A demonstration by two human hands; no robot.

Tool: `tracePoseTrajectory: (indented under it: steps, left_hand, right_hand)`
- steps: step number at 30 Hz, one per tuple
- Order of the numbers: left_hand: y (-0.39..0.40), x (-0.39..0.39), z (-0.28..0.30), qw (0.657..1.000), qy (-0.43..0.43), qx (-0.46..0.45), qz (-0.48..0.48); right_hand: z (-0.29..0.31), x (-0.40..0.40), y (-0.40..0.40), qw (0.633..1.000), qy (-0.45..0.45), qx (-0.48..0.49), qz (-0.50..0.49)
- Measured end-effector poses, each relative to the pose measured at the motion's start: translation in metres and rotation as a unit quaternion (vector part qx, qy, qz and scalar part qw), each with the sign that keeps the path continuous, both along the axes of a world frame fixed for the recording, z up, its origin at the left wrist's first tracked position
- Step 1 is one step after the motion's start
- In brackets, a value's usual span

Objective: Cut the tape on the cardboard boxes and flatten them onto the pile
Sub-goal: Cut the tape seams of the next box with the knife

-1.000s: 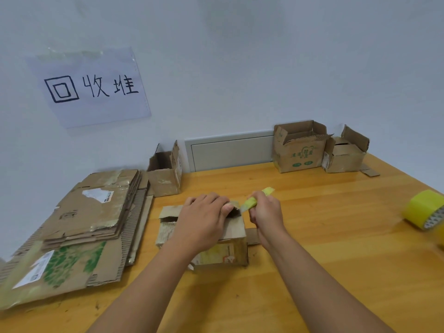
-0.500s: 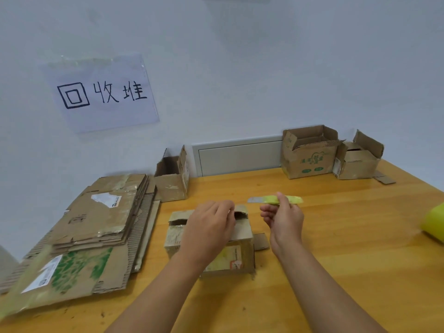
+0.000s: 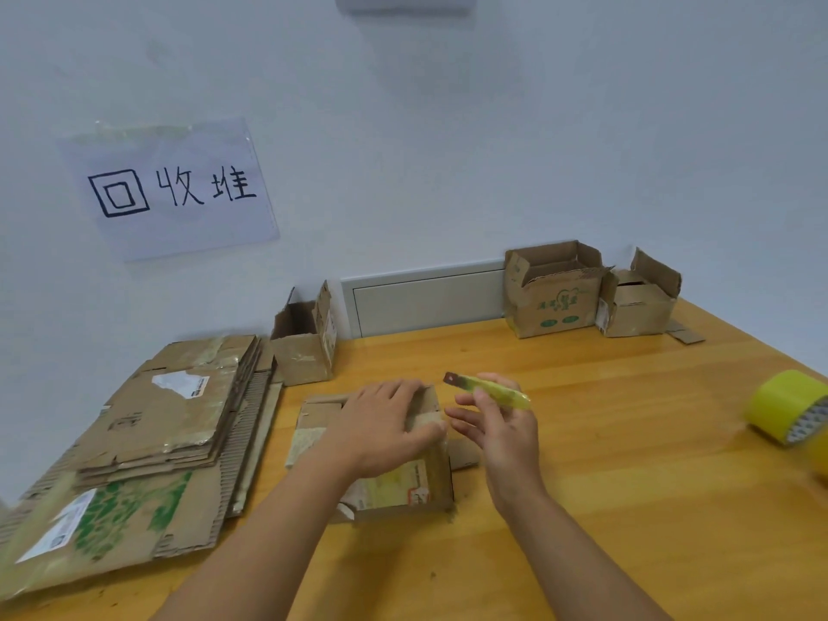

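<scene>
A small cardboard box (image 3: 403, 490) with a yellow label stands on the wooden table (image 3: 627, 486) in front of me. My left hand (image 3: 385, 423) lies flat on its top, fingers spread over the flaps. Just right of the box, my right hand (image 3: 502, 423) holds a yellow-green utility knife (image 3: 488, 387) with its blade out, pointing left and lifted off the box. The pile of flattened cardboard (image 3: 148, 432) lies at the left.
An open small box (image 3: 304, 351) stands behind the pile. Two more open boxes (image 3: 555, 298) (image 3: 636, 302) stand at the back right by the wall. A yellow tape roll (image 3: 788, 405) lies at the right edge. A paper sign (image 3: 174, 190) hangs on the wall.
My right hand has lifted the knife away from the box top and moved it right, turning it level. My left hand stayed on the box.
</scene>
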State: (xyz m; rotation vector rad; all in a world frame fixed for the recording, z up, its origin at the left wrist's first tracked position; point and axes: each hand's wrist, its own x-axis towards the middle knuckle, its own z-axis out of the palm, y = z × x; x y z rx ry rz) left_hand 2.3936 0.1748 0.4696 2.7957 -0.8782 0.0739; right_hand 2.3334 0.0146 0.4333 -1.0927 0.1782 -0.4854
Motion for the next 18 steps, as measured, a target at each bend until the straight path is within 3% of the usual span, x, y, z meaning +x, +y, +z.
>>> tracePoseTrajectory:
  steps: [3, 8, 18]
  left_hand:
    - [0.003, -0.003, 0.001, 1.000, 0.010, -0.005, -0.025]
    - [0.006, -0.005, 0.001, 0.997, 0.001, 0.065, -0.047]
    - [0.007, -0.006, 0.000, 0.998, 0.003, 0.045, -0.043]
  right_hand:
    - [0.000, -0.010, -0.011, 0.999, -0.004, 0.012, 0.038]
    - [-0.013, -0.023, -0.017, 0.996, 0.008, -0.056, 0.075]
    - [-0.014, -0.017, -0.017, 0.994, 0.042, -0.014, 0.104]
